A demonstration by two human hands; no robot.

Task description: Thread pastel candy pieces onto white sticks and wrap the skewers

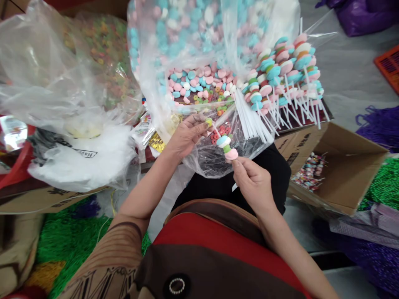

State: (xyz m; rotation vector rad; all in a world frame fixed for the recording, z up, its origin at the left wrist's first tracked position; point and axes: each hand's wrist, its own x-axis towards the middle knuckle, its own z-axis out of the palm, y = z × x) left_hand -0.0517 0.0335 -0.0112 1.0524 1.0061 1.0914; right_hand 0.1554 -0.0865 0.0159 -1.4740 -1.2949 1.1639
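Note:
My right hand [253, 182] grips the lower end of a candy skewer [227, 148], a white stick threaded with pink, green, white and blue sweets. In my left hand [190, 135], a yellow-green gummy ring [208, 122] is pinched between thumb and fingers at the stick's upper end. Whether the stick passes through the ring is too small to tell. Beneath both hands lies a clear plastic bag with red gummy rings [219, 133]. Just beyond are loose pink, blue and white marshmallows [195, 81], with a bundle of white sticks [249, 114] to the right.
Finished-looking candy skewers [283, 79] lie piled at the right. A large bag of marshmallows [193, 29] stands at the back, and a bag of gummy rings [106, 54] at the left. An open cardboard box [346, 162] with wrapped sweets sits by my right side.

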